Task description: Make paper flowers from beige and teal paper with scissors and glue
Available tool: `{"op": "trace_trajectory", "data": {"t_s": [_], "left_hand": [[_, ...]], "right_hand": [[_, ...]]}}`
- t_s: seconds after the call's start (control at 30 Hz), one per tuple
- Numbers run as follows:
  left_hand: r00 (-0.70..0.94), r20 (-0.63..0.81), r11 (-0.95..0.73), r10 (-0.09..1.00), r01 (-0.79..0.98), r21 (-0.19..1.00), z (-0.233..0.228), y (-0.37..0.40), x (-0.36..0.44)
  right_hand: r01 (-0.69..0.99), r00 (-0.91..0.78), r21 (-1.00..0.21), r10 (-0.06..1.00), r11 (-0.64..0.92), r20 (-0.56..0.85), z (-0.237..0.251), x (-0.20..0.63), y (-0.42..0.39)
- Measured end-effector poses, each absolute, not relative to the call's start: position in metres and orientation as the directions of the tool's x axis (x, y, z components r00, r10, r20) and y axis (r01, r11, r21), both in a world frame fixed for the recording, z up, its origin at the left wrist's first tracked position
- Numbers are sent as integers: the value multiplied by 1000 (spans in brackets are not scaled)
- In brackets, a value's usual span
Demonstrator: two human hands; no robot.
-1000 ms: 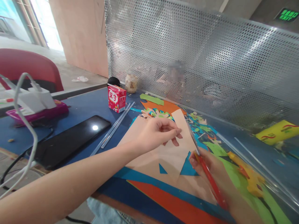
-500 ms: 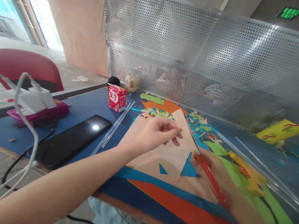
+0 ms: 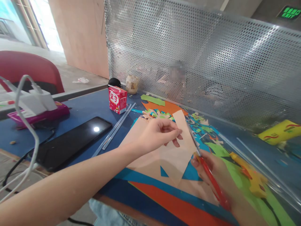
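Note:
My left hand (image 3: 163, 133) pinches a piece of pale peach paper (image 3: 182, 121) between thumb and curled fingers, lifted a little over the table. Along the right edge of this piece lie the blades of the red-handled scissors (image 3: 210, 175). The scissors' handles are in my right hand (image 3: 215, 171), fingers wrapped round them, partly hidden. Under both hands a larger peach sheet (image 3: 138, 160) rests on blue paper (image 3: 191, 171). An orange sheet (image 3: 162, 201) lies at the near edge. Behind my left hand sits a layered paper flower (image 3: 161, 113) in green, blue and peach.
Paper scraps (image 3: 199, 121) and a yellow glue gun (image 3: 251, 175) lie to the right, beside clear glue sticks. On the left are a black phone (image 3: 75, 141), a red drink carton (image 3: 117, 99) and white chargers (image 3: 37, 100). A perforated metal screen (image 3: 188, 40) stands behind.
The scissors' blades have shifted slightly at the paper's right edge and more of them shows. My left hand has stayed in place with the paper.

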State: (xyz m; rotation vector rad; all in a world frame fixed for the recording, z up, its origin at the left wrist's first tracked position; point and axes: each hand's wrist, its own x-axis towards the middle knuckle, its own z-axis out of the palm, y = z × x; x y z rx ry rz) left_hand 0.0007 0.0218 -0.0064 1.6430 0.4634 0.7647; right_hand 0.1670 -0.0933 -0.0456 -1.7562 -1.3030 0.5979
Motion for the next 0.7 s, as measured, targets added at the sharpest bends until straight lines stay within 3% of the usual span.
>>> {"op": "trace_trajectory", "data": {"t_s": [0.43, 0.7], "left_hand": [[694, 208, -193, 689, -101, 976, -5, 20, 1], [654, 248, -240, 715, -104, 965, -8, 22, 1]], "right_hand": [[481, 344, -863, 939, -154, 24, -44, 166, -94], [553, 340, -826, 935, -112, 100, -41, 165, -94]]}}
